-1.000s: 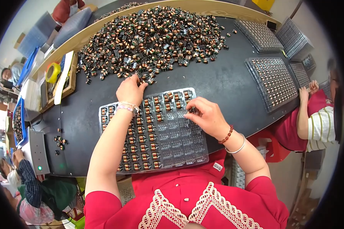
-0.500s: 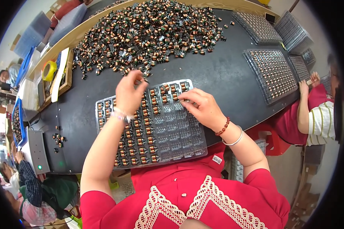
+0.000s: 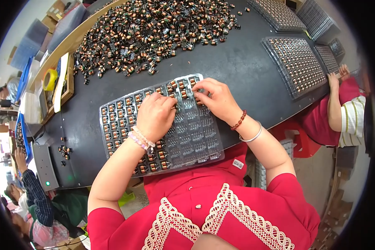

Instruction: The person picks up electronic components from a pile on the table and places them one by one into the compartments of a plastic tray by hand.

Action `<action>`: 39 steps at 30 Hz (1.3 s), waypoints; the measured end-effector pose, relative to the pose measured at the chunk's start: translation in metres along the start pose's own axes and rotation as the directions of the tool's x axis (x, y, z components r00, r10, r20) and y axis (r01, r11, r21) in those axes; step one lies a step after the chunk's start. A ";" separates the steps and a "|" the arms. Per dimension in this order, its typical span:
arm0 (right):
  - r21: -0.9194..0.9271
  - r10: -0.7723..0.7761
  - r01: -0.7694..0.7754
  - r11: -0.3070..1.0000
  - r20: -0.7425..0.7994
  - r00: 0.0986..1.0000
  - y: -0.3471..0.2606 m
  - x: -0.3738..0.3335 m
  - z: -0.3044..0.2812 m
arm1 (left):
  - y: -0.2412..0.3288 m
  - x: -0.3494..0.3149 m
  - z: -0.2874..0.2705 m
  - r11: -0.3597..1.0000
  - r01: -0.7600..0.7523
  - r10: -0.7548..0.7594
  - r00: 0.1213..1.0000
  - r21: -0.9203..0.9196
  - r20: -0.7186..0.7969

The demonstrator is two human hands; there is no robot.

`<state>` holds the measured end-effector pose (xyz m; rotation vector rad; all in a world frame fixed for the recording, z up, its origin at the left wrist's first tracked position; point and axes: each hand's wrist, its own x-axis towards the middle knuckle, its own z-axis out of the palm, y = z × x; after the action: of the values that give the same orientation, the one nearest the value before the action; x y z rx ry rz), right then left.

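A clear plastic tray (image 3: 191, 139) lies on the dark table in front of me. Small copper-wound coils (image 3: 121, 113) fill its left columns and top rows; the cells at lower right hold none. My left hand (image 3: 156, 114) is over the middle of the tray, fingers pinched together at the edge of the filled cells. A dark bit of a coil shows at its fingertips, mostly hidden. My right hand (image 3: 216, 99) is at the tray's upper right, thumb and bent fingers closed around a coil in the last column.
A large heap of loose coils (image 3: 154, 37) covers the far table. Filled trays (image 3: 298, 66) stand at the right, near another person's hands (image 3: 337, 75). At the left are yellow tape (image 3: 50, 79), a few loose coils (image 3: 64, 151) and a grey box (image 3: 46, 166) with a green light.
My left hand has come from the heap's near edge down to the tray's middle. My right hand stays at the tray's upper right corner. The whole view has shifted slightly.
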<state>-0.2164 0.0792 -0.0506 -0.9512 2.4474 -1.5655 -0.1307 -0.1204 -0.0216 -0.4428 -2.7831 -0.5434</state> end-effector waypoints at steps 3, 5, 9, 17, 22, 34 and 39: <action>0.060 0.038 -0.039 0.997 0.030 0.999 -0.002 0.001 0.000 | -0.002 -0.003 0.003 0.993 -0.092 0.088 0.995 0.075 0.048; 0.052 0.024 -0.027 0.998 0.049 0.999 0.003 0.000 -0.001 | 0.000 -0.003 0.004 0.989 -0.112 0.108 0.993 0.100 0.043; -0.240 -0.219 0.204 0.949 -0.035 0.975 0.009 -0.008 -0.008 | 0.007 0.008 -0.004 0.996 -0.067 0.064 0.996 0.054 0.055; -0.347 -0.369 0.360 0.866 0.041 0.928 -0.009 -0.010 -0.001 | -0.026 0.042 0.010 0.997 -0.010 0.010 1.000 0.072 0.008; -0.317 -0.383 0.397 0.861 0.107 0.918 -0.004 -0.009 0.009 | -0.015 0.031 -0.015 0.965 0.157 -0.171 0.984 -0.211 -0.050; -0.496 -0.475 0.530 0.688 0.244 0.845 -0.004 -0.013 0.010 | -0.006 -0.021 -0.030 0.746 0.469 -0.465 0.875 -0.473 0.134; -0.542 -0.446 0.512 0.667 0.261 0.856 -0.002 -0.013 0.006 | 0.000 -0.028 -0.011 0.921 0.365 -0.353 0.930 -0.139 0.105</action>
<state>-0.2025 0.0804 -0.0548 -1.8594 2.8043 -0.7352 -0.1029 -0.1314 -0.0210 0.0257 -2.9238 -0.8456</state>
